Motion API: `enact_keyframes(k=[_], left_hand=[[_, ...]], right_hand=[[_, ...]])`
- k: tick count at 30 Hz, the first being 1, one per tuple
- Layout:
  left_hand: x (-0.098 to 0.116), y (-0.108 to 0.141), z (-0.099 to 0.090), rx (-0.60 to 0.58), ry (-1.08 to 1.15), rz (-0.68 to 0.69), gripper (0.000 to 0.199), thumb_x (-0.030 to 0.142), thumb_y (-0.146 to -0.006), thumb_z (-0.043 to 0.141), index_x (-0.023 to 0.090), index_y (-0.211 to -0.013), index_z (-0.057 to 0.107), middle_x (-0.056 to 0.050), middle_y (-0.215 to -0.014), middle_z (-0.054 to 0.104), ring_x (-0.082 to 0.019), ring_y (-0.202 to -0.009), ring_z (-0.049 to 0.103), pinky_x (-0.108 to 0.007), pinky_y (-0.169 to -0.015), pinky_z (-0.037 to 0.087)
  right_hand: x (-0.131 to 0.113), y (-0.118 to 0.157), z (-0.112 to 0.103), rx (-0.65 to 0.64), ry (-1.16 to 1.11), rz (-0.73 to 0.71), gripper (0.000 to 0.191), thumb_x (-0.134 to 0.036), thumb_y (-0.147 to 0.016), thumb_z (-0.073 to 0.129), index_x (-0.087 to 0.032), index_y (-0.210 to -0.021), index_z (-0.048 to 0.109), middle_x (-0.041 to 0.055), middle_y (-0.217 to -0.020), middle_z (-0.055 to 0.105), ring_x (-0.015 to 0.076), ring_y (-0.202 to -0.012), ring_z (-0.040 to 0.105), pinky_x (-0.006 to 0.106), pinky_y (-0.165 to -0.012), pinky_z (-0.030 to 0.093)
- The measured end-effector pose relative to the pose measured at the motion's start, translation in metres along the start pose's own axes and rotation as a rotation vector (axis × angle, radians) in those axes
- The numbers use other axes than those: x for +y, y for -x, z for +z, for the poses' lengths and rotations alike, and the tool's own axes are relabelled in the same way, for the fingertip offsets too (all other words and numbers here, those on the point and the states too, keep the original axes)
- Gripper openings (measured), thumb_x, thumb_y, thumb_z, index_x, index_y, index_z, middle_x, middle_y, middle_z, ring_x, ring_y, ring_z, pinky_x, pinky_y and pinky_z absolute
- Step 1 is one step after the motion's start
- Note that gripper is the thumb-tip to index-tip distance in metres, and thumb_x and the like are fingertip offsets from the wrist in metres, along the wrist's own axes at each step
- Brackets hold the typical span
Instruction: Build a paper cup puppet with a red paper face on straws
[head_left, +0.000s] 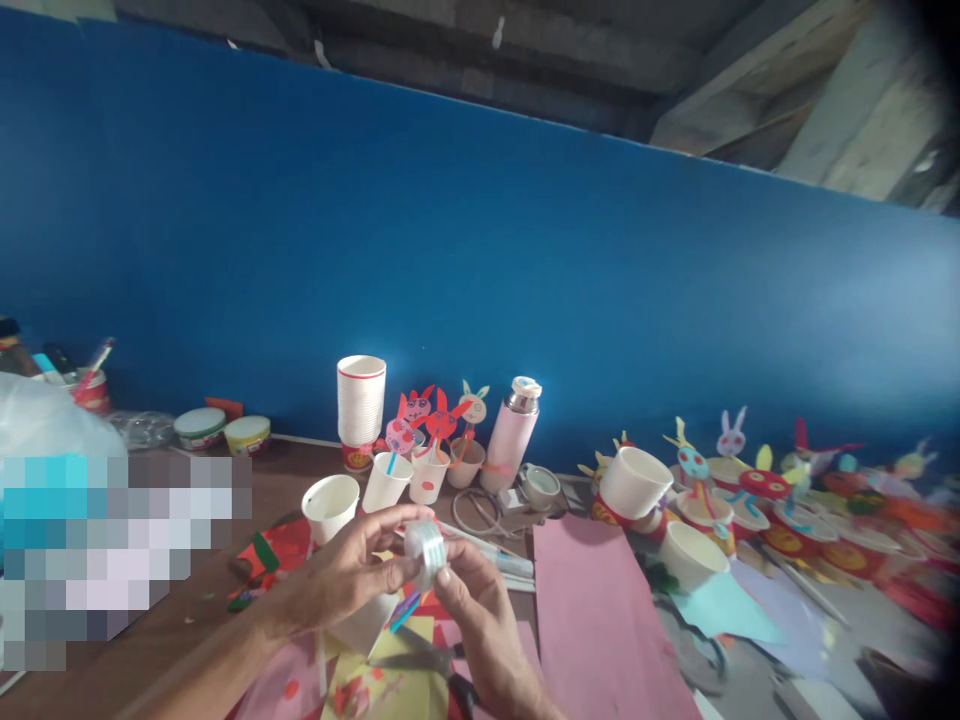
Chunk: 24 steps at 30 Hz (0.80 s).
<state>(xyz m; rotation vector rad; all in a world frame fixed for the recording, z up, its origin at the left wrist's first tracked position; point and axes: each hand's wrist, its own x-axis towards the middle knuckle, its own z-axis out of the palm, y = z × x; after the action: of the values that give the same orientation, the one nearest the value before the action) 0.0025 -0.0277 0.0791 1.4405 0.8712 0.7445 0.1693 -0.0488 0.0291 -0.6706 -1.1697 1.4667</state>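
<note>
Near the lower middle of the head view, my left hand (pixel 341 575) grips the left side of a roll of clear tape (pixel 426 553). The fingers of my right hand (pixel 480 610) are closed on the roll's right side. The roll is held up above the table. Beneath my hands lie a yellow paper (pixel 412 690) with red scraps, a white cup (pixel 364 622) on its side and blue and purple strips (pixel 405 610). Dark-handled scissors (pixel 459 690) show partly under my right hand.
Stacked cups (pixel 361 400), a pink bottle (pixel 512 435) and cups with paper animal faces (pixel 430 475) stand behind. Pink paper (pixel 592 620) lies to the right, beside more decorated cups (pixel 705 510). A white cup (pixel 331 505) stands behind my left hand.
</note>
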Motion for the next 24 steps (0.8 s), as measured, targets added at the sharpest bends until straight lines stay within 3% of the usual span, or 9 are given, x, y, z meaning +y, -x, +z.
enact_keyframes(k=[3,6,11,15,18,24], left_hand=[[-0.008,-0.001,0.001,-0.032,0.113,-0.025,0.058,0.034,-0.076,0.061,0.020,-0.128,0.039,-0.012,-0.125,0.049,-0.021,-0.092,0.055,-0.030,-0.071,0.046],[-0.011,-0.003,0.004,-0.017,0.182,-0.030,0.057,0.035,-0.075,0.061,0.019,-0.126,0.041,-0.013,-0.129,0.044,-0.019,-0.085,0.056,-0.030,-0.069,0.046],[-0.012,-0.004,0.007,0.015,0.364,-0.106,0.046,0.034,-0.080,0.055,0.018,-0.122,0.047,-0.007,-0.099,0.060,-0.014,-0.064,0.057,-0.029,-0.060,0.046],[-0.012,-0.004,0.009,-0.054,0.442,-0.120,0.042,0.035,-0.081,0.049,0.016,-0.118,0.052,-0.005,-0.075,0.062,-0.016,-0.061,0.058,-0.027,-0.052,0.045],[-0.015,-0.004,0.009,-0.096,0.446,-0.145,0.045,0.038,-0.079,0.050,0.017,-0.119,0.051,-0.002,-0.067,0.061,-0.015,-0.054,0.057,-0.026,-0.048,0.045],[-0.031,-0.004,0.005,-0.039,0.393,-0.225,0.062,0.040,-0.075,0.054,0.016,-0.128,0.035,-0.001,-0.064,0.062,-0.016,-0.047,0.058,-0.026,-0.044,0.043]], right_hand=[[0.002,0.000,0.000,0.012,0.112,-0.052,0.022,-0.038,-0.078,0.059,-0.018,-0.086,0.058,0.0037,-0.083,0.060,0.0170,-0.075,0.056,0.029,-0.071,0.043],[0.005,0.000,-0.001,-0.010,0.228,-0.074,0.022,-0.038,-0.081,0.057,-0.017,-0.089,0.058,0.0044,-0.085,0.060,0.0172,-0.075,0.056,0.030,-0.072,0.044],[0.005,0.001,-0.002,-0.025,0.326,-0.101,0.024,-0.039,-0.080,0.056,-0.018,-0.091,0.060,0.0055,-0.091,0.059,0.0182,-0.080,0.056,0.029,-0.074,0.043],[0.004,-0.001,-0.005,0.072,0.278,-0.121,0.029,-0.042,-0.080,0.056,-0.019,-0.097,0.056,0.0056,-0.092,0.058,0.0169,-0.075,0.054,0.029,-0.071,0.044],[0.002,-0.002,-0.008,0.082,0.338,-0.129,0.033,-0.042,-0.080,0.055,-0.019,-0.103,0.055,0.0058,-0.094,0.057,0.0178,-0.080,0.053,0.029,-0.073,0.043],[-0.001,-0.001,-0.010,0.024,0.628,-0.222,0.029,-0.032,-0.079,0.059,-0.025,-0.108,0.059,0.0032,-0.100,0.056,0.0192,-0.092,0.050,0.029,-0.080,0.038]])
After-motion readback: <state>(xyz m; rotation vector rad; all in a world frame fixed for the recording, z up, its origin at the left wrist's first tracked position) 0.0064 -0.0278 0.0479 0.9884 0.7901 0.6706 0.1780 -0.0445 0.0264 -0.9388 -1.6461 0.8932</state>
